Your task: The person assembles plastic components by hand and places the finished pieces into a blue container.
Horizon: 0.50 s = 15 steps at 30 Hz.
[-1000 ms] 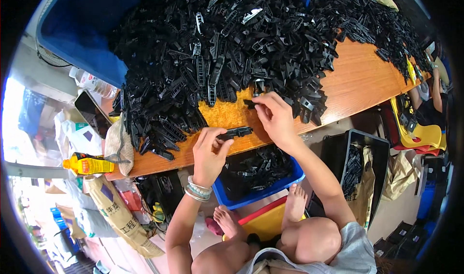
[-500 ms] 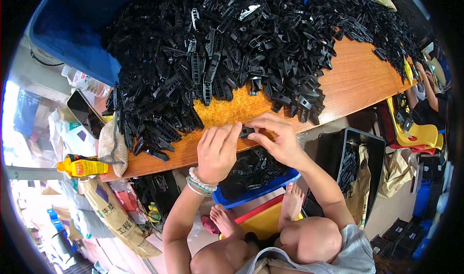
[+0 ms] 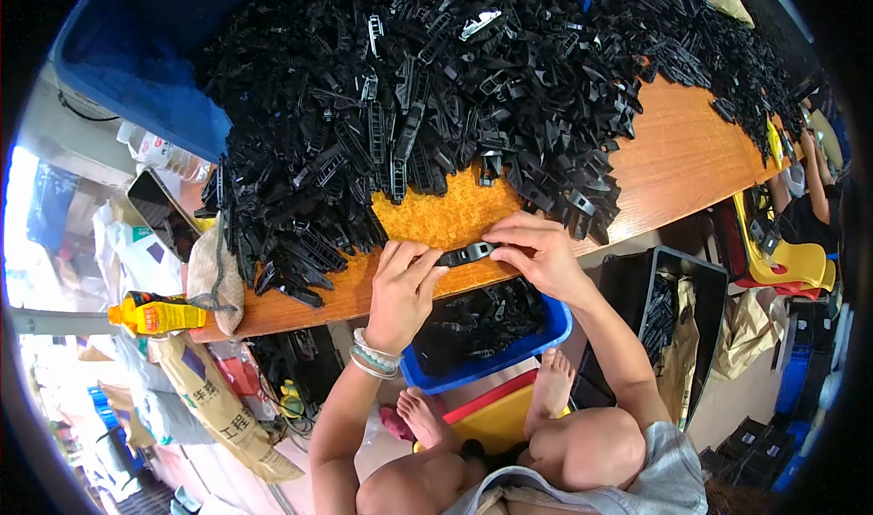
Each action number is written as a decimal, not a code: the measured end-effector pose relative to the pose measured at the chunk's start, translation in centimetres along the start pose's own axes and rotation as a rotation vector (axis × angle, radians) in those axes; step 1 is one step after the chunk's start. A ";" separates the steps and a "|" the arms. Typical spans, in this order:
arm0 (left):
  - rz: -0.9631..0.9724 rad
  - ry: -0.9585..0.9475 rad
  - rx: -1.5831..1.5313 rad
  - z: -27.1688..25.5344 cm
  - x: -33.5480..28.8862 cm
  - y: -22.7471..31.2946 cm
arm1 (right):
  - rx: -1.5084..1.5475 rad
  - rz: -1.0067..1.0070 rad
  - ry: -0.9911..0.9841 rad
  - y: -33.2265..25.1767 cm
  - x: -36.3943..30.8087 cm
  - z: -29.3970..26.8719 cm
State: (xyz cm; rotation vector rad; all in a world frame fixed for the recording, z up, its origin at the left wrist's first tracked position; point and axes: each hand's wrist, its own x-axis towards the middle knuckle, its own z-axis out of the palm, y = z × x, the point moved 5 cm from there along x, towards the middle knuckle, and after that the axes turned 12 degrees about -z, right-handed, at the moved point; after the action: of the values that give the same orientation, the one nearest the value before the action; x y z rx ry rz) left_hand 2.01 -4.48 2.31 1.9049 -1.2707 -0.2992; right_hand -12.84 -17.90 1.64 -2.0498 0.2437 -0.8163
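A dark plastic part spans the space between the person's 2 hands, above the worktop near its front edge, its right end slightly higher in view. The left hand has its grip pinched on the part's left end, thumb and fingers together, and wears several bracelets at the wrist. The right hand has its grip clamped on the other end between thumb and fingers. Just beyond the hands lies a mottled yellow-orange patch of the surface, and behind that a broad heap of black pieces spreads across the worktop, with a large blue tub at its left. Below the front edge sits a blue bin with more black pieces inside; a black crate stands to its right. At the worktop's left end are a yellow bottle lying on its side, a knitted cloth item and a dark phone. At the far right, another person's arm shows near a yellow chair.
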 end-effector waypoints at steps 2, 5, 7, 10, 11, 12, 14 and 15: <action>0.046 0.001 -0.010 0.0 0.2 0.1 | -0.038 -0.065 -0.040 -0.3 0.5 0.0; 0.059 -0.038 -0.023 0.2 0.0 0.4 | -0.018 -0.100 -0.103 -0.5 0.7 1.7; 0.059 -0.045 0.006 0.2 -0.2 0.0 | -0.138 -0.140 -0.082 -0.9 0.7 1.8; 0.066 -0.098 -0.001 -0.4 0.5 0.5 | -0.056 -0.131 -0.149 -1.0 0.5 1.3; 0.059 -0.149 -0.031 -0.6 0.6 0.7 | 0.033 -0.136 -0.238 -1.3 0.4 1.6; -0.001 -0.155 -0.101 -0.7 0.8 0.0 | 0.029 -0.189 -0.187 -1.4 0.9 1.2; 0.049 -0.068 0.017 -0.8 2.6 0.4 | -0.155 -0.199 -0.051 -0.8 3.0 0.2; 0.042 -0.027 0.071 -0.8 3.5 0.5 | -0.277 -0.210 0.027 -0.7 4.4 0.3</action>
State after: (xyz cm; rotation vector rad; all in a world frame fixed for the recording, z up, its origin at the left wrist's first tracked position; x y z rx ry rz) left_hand 3.72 -7.15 3.95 1.9371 -1.3536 -0.2623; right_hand -9.39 -19.35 4.09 -2.3546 0.1647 -0.9837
